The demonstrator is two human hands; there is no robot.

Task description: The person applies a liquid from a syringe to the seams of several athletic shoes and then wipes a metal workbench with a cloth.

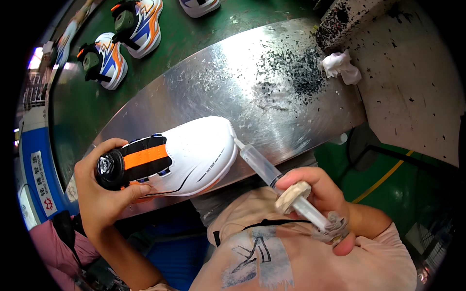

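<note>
A white sneaker (199, 148) with an orange and black tongue and a round black dial lies across my front, toe to the right. My left hand (99, 182) is closed around its heel end, thumb on the near side, fingers on the far side. In my right hand (318, 196) is a clear plastic syringe (262, 166), its flange and plunger end wrapped in whitish tape or film. The syringe tip meets the toe edge of the sneaker, near where upper and sole join. How much liquid the barrel holds is hard to see.
A metal plate (179, 92) with black flecks lies under the sneaker. Beyond it, a green surface (194, 43) carries several similar shoes (141, 26). Crumpled white tissue (341, 67) sits by a black-spattered panel (412, 92) on the right. A blue and white machine (41, 160) stands left.
</note>
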